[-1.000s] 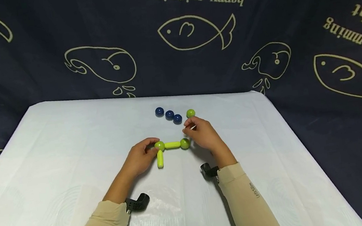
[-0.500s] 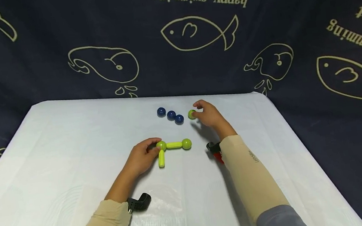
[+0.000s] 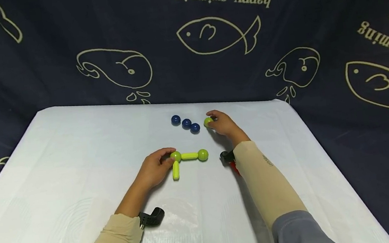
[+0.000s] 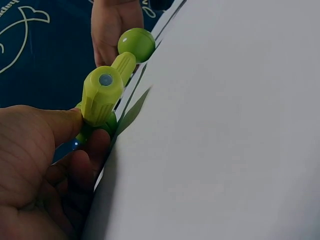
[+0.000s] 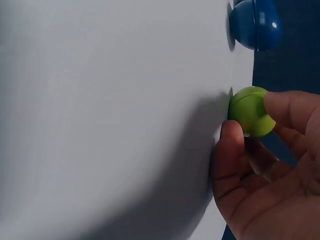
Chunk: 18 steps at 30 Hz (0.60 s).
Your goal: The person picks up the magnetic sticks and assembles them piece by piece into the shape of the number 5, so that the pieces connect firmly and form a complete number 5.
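My left hand [image 3: 152, 170] pinches the green corner ball [image 3: 175, 156] of a small L-shaped assembly. From that ball one yellow-green rod [image 3: 189, 155] runs right to a second green ball [image 3: 203, 155]. Another rod [image 3: 176, 171] points toward me; its free end shows a grey metal disc [image 4: 105, 80] in the left wrist view. Farther back, my right hand [image 3: 225, 125] holds a loose green ball [image 5: 251, 111] between thumb and fingers, close against the tabletop. Left of it lie dark blue balls: a near one [image 3: 195, 128], a middle one [image 3: 186, 124] and a far one [image 3: 175, 120].
A white cloth [image 3: 85, 151] covers the table. Behind its far edge hangs a dark blue curtain [image 3: 159, 16] with fish drawings. Black wrist cameras sit on the left wrist [image 3: 152, 217] and the right wrist [image 3: 226, 157].
My right hand has moved from beside the assembly's right end back to the loose green ball and taken hold of it. My left hand has stayed on the corner ball.
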Available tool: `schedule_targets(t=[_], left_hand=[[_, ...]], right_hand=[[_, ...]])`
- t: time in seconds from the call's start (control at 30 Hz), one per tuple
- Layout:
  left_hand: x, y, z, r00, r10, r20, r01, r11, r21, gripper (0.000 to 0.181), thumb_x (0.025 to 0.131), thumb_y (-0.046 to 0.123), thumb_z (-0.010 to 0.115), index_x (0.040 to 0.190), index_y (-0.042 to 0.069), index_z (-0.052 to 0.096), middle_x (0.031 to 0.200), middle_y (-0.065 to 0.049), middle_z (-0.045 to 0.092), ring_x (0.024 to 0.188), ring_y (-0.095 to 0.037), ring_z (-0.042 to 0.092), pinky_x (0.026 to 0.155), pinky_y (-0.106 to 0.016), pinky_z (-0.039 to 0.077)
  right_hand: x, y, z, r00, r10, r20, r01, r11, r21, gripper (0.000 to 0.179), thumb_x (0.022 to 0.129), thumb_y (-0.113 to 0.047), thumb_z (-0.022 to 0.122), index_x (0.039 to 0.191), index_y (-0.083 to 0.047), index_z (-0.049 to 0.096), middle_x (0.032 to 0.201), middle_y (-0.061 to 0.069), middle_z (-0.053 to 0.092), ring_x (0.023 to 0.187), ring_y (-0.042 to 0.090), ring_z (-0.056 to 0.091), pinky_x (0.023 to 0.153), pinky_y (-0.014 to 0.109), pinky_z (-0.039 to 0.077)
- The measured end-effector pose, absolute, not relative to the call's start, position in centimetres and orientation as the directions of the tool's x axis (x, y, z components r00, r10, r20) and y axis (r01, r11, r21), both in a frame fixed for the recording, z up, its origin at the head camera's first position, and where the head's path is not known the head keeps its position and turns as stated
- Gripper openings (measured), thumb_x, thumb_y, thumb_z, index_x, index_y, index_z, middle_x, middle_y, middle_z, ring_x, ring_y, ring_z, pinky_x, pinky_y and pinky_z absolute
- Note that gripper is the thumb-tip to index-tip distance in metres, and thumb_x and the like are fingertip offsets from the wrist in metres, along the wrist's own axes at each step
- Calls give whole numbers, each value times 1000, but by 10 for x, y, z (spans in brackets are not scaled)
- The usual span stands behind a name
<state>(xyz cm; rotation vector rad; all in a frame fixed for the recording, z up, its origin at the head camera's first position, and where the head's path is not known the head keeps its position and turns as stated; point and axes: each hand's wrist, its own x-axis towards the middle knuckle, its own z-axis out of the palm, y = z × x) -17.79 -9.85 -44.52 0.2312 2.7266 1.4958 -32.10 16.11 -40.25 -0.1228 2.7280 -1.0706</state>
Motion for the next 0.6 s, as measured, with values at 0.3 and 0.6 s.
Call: schedule_targets(t=[0.3, 0.6], left_hand=[[-178, -98, -445, -988, 138, 62, 128, 540, 832, 32, 98, 20, 64, 130, 13, 65, 101, -6, 66, 83, -19, 55, 75, -37, 45], [-177, -99, -445, -987, 143, 77, 143, 541, 829, 32, 98, 21, 64, 129, 13, 66, 98, -5, 65, 82, -19, 54, 75, -37, 44]], right_hand=[[-316, 160, -403, -969, -133, -207, 62, 681, -729, 34, 98, -11, 61, 130, -5, 54, 125, 16, 58, 100, 25, 61, 83, 36, 51], [-293, 170, -400, -976, -122, -181, 102, 482, -870, 40, 94, -8, 65, 133, -7, 54, 113, 15, 58, 91, 24, 64, 81, 37, 52]])
